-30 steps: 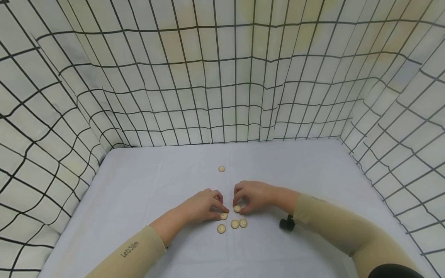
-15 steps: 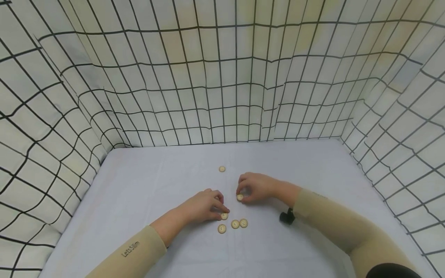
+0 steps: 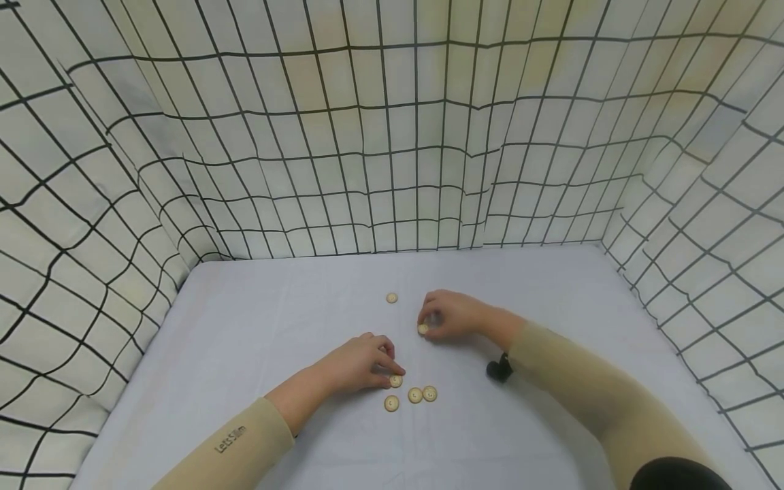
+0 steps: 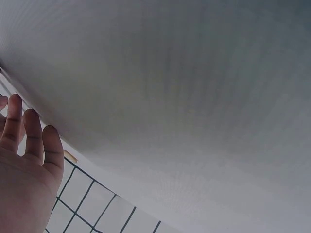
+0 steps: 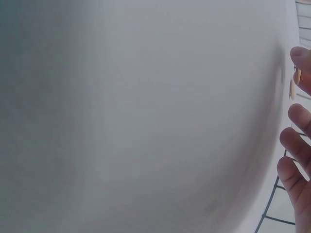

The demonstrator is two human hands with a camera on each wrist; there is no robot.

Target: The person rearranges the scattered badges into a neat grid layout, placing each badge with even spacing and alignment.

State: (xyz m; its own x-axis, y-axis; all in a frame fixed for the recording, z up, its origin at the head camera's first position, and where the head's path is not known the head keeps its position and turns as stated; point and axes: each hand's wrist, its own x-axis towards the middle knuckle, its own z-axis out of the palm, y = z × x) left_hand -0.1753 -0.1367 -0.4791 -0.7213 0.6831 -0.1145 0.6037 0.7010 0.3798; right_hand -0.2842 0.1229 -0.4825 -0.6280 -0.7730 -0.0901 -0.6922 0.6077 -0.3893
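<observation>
Toward the middle of the white table, my right hand point(image 3: 452, 315) pinches a round, pale wooden button point(image 3: 423, 329) between thumb and fingers. In the right wrist view the pinched button point(image 5: 298, 76) shows edge-on beside the thumb point(image 5: 300, 56), the other fingers apart from it. My left hand point(image 3: 361, 362) lies low at the table, its thumb and index finger at the sides of another button point(image 3: 396, 381). Just below that one sits a button point(image 3: 391, 403), and to its right two more buttons point(image 3: 415, 395) lie side by side, touching. The left palm point(image 4: 24, 189) faces its wrist camera.
A single button point(image 3: 392, 298) lies farther back on the white-covered table point(image 3: 275, 292). White walls with a black grid point(image 3: 392, 136) rise behind and at both sides. A small black device point(image 3: 499, 369) hangs at my right wrist.
My right hand has carried its button away from the others, toward the back of the table, level with a spot short of the far button. The left hand has stayed in place.
</observation>
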